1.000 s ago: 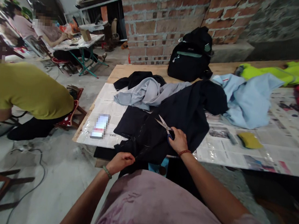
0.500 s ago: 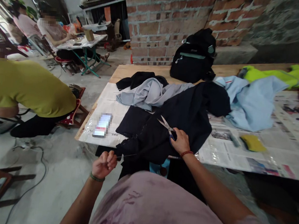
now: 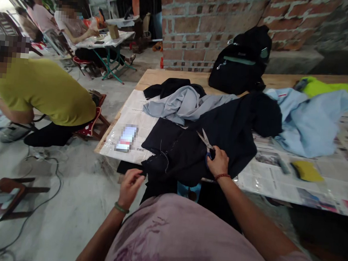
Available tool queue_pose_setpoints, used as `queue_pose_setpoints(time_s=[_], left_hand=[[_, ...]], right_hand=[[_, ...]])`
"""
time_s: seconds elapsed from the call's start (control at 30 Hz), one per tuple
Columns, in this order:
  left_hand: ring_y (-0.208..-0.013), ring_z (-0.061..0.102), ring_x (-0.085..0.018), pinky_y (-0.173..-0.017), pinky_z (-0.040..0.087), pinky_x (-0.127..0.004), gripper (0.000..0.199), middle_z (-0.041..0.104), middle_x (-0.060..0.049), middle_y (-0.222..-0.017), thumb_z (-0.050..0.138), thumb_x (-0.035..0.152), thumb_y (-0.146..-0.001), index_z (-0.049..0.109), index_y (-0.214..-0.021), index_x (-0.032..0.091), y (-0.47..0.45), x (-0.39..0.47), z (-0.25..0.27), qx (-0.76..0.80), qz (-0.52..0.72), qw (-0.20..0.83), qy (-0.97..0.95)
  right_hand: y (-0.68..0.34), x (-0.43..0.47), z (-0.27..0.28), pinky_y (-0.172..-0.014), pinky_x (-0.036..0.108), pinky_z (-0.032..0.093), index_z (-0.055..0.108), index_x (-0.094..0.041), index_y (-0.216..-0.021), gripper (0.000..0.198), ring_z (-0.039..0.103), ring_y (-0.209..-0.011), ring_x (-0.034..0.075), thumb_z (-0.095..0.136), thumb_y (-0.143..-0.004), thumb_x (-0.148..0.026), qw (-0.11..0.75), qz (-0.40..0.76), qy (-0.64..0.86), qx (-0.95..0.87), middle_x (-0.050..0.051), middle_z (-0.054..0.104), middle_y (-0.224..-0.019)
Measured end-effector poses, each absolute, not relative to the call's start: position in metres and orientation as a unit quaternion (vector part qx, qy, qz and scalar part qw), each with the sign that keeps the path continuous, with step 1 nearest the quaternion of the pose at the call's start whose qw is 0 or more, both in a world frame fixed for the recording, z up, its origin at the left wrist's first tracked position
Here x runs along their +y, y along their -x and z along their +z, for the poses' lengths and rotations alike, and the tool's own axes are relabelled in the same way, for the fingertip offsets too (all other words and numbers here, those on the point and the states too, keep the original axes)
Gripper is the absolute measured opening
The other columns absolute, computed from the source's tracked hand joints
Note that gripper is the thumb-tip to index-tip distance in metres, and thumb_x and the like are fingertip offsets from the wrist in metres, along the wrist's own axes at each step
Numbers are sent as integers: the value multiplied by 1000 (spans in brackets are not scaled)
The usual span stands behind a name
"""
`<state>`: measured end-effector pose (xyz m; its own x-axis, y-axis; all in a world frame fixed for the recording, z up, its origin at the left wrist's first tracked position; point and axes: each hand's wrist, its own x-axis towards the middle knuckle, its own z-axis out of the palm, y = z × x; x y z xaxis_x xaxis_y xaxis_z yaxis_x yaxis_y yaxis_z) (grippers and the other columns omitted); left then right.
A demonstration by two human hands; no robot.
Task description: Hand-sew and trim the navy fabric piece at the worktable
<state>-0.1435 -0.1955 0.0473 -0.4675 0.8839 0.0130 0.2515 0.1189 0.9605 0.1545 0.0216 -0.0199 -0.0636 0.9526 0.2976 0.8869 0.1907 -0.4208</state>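
Note:
My right hand (image 3: 218,162) holds scissors (image 3: 205,142) with dark blue handles. Their blades are parted and lie over a dark navy cloth (image 3: 190,156) spread on the table's near edge. Light stitches run along the cloth's left part, and a loose pale thread (image 3: 167,162) curves across it. My left hand (image 3: 132,183) is just off the table edge, close to the cloth's left corner. Its fingers are loosely bent and somewhat apart; I make out nothing in them. A phone (image 3: 126,138) with a lit screen lies left of the cloth.
Behind the navy cloth are a grey garment (image 3: 183,103) and a black backpack (image 3: 239,63). A light blue garment (image 3: 313,125) and a yellow sponge-like pad (image 3: 307,171) lie to the right on newspaper. A person in a yellow-green shirt (image 3: 50,92) sits at left, near a wooden stool (image 3: 12,198).
My left hand has loosened from a closed grip and turned. The thread, stretched from it before, now lies slack on the cloth. My right hand keeps the scissors; the view has shifted left.

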Motion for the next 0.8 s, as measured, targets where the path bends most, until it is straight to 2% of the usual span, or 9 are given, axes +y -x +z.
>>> queue_pose_setpoints(time_s=[0.07, 0.1, 0.2, 0.27, 0.37, 0.5, 0.6, 0.7, 0.8], left_hand=[[-101, 49, -24, -87, 40, -36, 37, 56, -8, -108, 71, 27, -63, 63, -98, 23, 127, -191, 41, 685, 421, 232, -548], [-104, 47, -26, -90, 38, -40, 39, 55, -9, -110, 72, 26, -61, 64, -99, 23, 122, -188, 37, 687, 392, 200, -578], [-98, 50, -24, -88, 39, -41, 22, 56, -9, -103, 65, 22, -66, 67, -87, 22, 121, -180, 21, 703, 359, 191, -583], [-91, 52, -21, -84, 41, -37, 9, 58, -6, -94, 61, 22, -68, 67, -75, 20, 126, -179, 15, 702, 384, 239, -549], [-77, 53, -15, -72, 42, -28, 10, 59, -2, -81, 59, 27, -71, 64, -73, 19, 132, -180, 20, 679, 434, 362, -469], [-55, 42, -8, -54, 34, -20, 21, 49, 5, -59, 60, 37, -72, 57, -72, 16, 134, -182, 40, 627, 486, 490, -362], [-49, 36, -6, -48, 29, -19, 27, 45, 7, -55, 64, 40, -67, 54, -69, 15, 140, -186, 50, 592, 521, 539, -297], [-48, 36, -5, -47, 28, -18, 31, 44, 7, -54, 66, 42, -65, 52, -66, 15, 152, -195, 48, 587, 517, 563, -265], [-51, 39, -6, -50, 31, -18, 31, 47, 6, -55, 68, 41, -63, 54, -67, 14, 161, -207, 35, 594, 486, 588, -255]], right_hand=[[-156, 23, -20, -84, 38, 37, 48, -16, -114, 44, 49, -96, 26, 51, -72, -29, 264, 68, 634, -724, 12, 54, -100], [-157, 23, -20, -84, 39, 37, 48, -16, -114, 43, 49, -96, 26, 51, -73, -29, 267, 72, 631, -725, 11, 54, -100], [-160, 19, -15, -84, 38, 38, 48, -18, -113, 40, 50, -94, 24, 50, -74, -30, 291, 87, 614, -729, 10, 55, -99], [-157, 11, -6, -84, 37, 39, 47, -18, -114, 40, 51, -93, 24, 49, -77, -34, 317, 84, 591, -737, 10, 55, -99], [-140, -5, 11, -87, 35, 39, 44, -16, -119, 45, 49, -97, 24, 50, -80, -37, 331, 78, 513, -788, 12, 54, -104], [-107, -11, 18, -92, 34, 36, 43, -17, -121, 44, 46, -106, 22, 49, -80, -31, 237, 82, 405, -879, 10, 53, -111], [-101, 5, 8, -88, 34, 38, 47, -14, -117, 42, 50, -99, 23, 49, -78, -26, 182, 65, 425, -884, 11, 55, -104], [-114, 29, -2, -79, 36, 40, 47, -12, -116, 42, 52, -88, 24, 49, -78, -29, 188, 52, 486, -852, 13, 55, -97], [-129, 47, -9, -77, 34, 41, 49, -15, -115, 42, 53, -85, 24, 52, -78, -34, 190, 39, 534, -823, 12, 55, -96]])
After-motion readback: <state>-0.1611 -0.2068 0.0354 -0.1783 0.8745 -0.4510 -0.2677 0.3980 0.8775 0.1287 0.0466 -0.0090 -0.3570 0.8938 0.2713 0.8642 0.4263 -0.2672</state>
